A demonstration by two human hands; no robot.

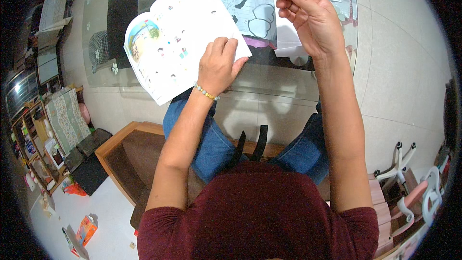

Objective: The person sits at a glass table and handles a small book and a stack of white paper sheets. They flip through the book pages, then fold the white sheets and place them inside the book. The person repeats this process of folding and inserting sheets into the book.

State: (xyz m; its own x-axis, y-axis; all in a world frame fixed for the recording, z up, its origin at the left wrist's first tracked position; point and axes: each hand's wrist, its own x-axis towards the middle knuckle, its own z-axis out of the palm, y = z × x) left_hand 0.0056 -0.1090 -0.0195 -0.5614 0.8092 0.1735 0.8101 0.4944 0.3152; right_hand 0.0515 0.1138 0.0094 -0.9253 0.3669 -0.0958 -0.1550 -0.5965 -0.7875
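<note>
An illustrated book (187, 39) lies open and slanted over the near edge of a glass table, its lower left corner reaching above my knee. My left hand (219, 61), with a beaded bracelet at the wrist, rests on the lower right part of its page, fingers bent. Raised above the right side of the table is my right hand (306, 14), palm turned up, thumb tip against the index finger; whether something tiny is pinched there I cannot tell. Beneath it are white paper sheets (287, 36). Between book and sheets lies a printed picture sheet (249, 3) with cartoon figures.
The glass table (122, 79) has its near edge before my knees. I sit on a brown, wood-framed seat (144, 130). A white-legged swivel chair base (399, 166) stands at the right. Shelves (36, 148) and an orange box (86, 230) are at the left.
</note>
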